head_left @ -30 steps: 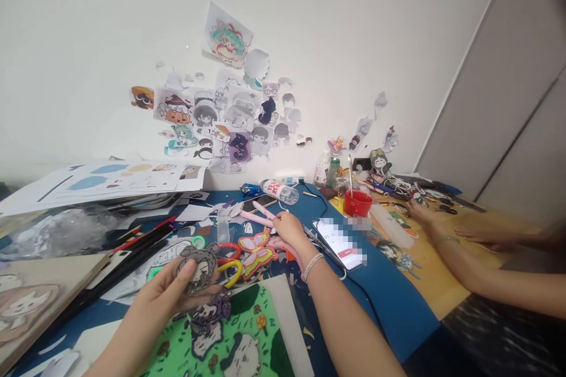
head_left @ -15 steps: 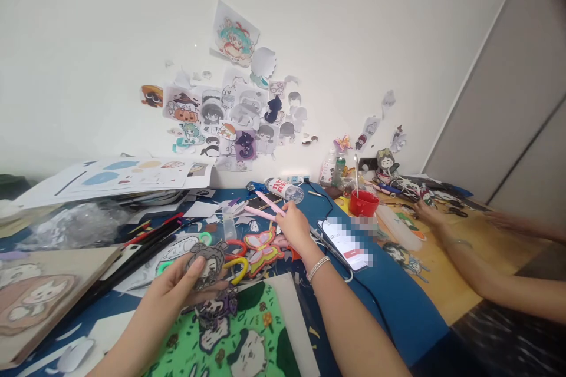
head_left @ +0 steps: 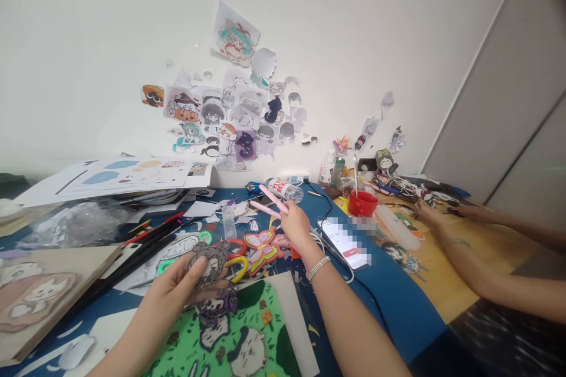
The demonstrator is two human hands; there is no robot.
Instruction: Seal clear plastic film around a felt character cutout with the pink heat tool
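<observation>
Between the thumb and fingers of my left hand (head_left: 177,283) is a grey cartoon cutout (head_left: 207,262), held over the green board (head_left: 274,336) with its drawn figures. Just below it on the board lies a purple-and-black cartoon figure (head_left: 216,303). My right hand (head_left: 295,227) is closed around a pink two-pronged tool (head_left: 267,203). Its two arms spread apart in a V, pointing away to the upper left; its exact kind is unclear. Near that hand, a pink-and-yellow butterfly cutout (head_left: 260,253) lies beside yellow loops (head_left: 239,271).
To the right are a phone (head_left: 345,241), a dark cable and a red cup (head_left: 362,203) with a spoon. A water bottle (head_left: 285,189) lies at the back. Another person's arms (head_left: 469,271) reach in from the right. A thick board (head_left: 48,300) stands at left.
My right hand has shifted very slightly right with the pink tool. The other person's farther hand has moved left over the table. My left hand stays nearly still.
</observation>
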